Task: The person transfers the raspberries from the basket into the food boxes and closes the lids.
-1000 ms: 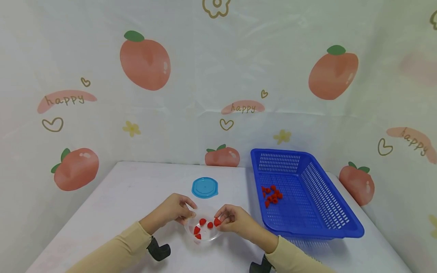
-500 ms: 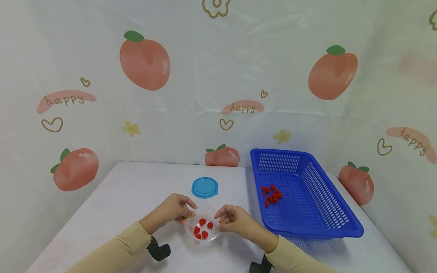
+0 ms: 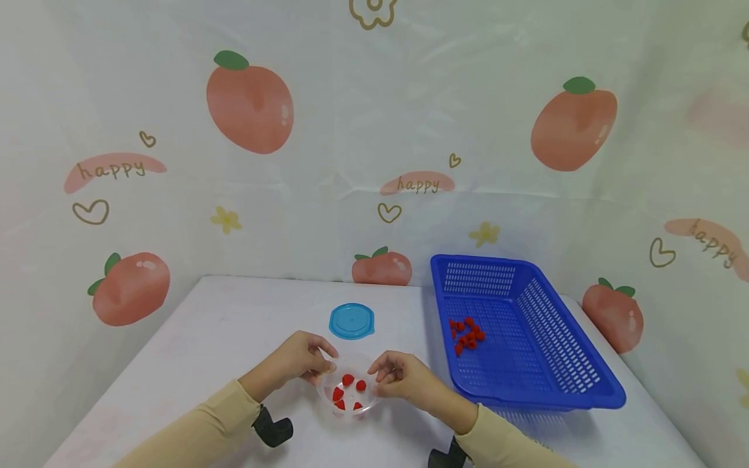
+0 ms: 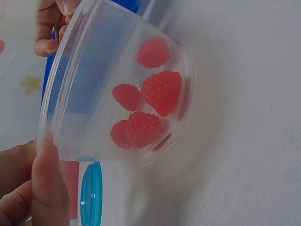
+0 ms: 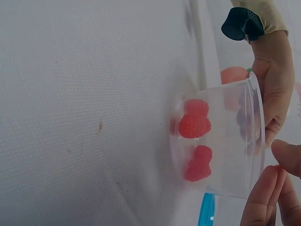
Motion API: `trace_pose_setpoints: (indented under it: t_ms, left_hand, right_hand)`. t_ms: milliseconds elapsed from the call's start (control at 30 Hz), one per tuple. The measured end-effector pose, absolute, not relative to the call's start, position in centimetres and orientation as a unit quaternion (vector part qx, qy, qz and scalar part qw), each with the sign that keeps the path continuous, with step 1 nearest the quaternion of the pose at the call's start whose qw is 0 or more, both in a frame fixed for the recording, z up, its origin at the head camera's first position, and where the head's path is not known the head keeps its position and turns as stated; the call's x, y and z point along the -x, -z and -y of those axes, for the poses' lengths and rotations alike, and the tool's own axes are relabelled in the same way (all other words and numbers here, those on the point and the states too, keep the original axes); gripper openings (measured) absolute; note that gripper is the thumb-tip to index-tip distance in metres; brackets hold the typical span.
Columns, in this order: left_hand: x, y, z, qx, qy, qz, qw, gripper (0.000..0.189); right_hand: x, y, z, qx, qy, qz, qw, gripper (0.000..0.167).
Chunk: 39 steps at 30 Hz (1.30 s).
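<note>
A clear plastic tub (image 3: 370,411) stands on the white table with several red raspberries (image 4: 161,92) at its bottom. My left hand (image 3: 304,357) pinches the tub's rim at its left side, the thumb on the outer wall in the left wrist view. At the opposite side, my right hand (image 3: 406,379) hovers by the rim with loosely bent fingers and nothing between them. Its fingertips (image 5: 263,188) and thumb lie close to the rim in the right wrist view; whether they touch it is unclear. A blue round lid (image 3: 351,321) lies flat behind the tub.
To the right stands a large blue perforated basket (image 3: 526,383), with several more raspberries (image 3: 470,335) gathered at its left side. A patterned white cloth (image 3: 316,214) hangs behind the table (image 3: 246,312). Black wrist mounts (image 3: 272,431) sit at both forearms.
My right hand held a raspberry over the tub's rim and let it go. That raspberry dropped inside and moved toward the near side. Both hands stayed almost in place.
</note>
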State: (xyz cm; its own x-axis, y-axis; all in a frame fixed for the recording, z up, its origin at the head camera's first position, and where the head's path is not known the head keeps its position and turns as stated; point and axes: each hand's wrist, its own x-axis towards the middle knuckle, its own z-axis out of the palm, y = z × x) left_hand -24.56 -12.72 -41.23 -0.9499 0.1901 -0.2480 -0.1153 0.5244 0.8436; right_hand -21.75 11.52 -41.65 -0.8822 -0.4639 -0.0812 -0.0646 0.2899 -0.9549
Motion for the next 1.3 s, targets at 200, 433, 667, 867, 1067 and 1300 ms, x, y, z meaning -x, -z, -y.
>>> trace_pose_setpoints:
  t_ms: [200, 433, 667, 867, 1067, 1300]
  left_hand:
    - [24.5, 41.1, 12.7, -0.02, -0.485, -0.86, 0.156, 0.023]
    - [24.4, 41.1, 12.6, -0.023, -0.481, -0.863, 0.157, 0.023]
    - [24.5, 41.2, 12.7, -0.024, -0.481, -0.862, 0.157, 0.023]
    - [24.4, 41.1, 12.6, -0.02, -0.478, -0.865, 0.154, 0.023]
    - [24.4, 41.0, 12.6, -0.021, -0.477, -0.865, 0.153, 0.022]
    - [24.4, 40.9, 12.6, -0.014, -0.472, -0.868, 0.153, 0.021]
  right_hand:
    - [21.7, 41.7, -11.5, 0.169, 0.574, -0.782, 0.177, 0.027]
    - [21.5, 41.4, -11.4, 0.161, 0.578, -0.778, 0.183, 0.028]
    - [21.2, 40.7, -11.6, 0.175, 0.584, -0.771, 0.184, 0.031]
    - [20.8, 39.7, -12.0, 0.195, 0.576, -0.773, 0.182, 0.029]
    - [20.4, 37.2, -13.2, 0.208, 0.567, -0.779, 0.168, 0.033]
    - [21.4, 32.8, -16.4, 0.204, 0.578, -0.784, 0.102, 0.034]
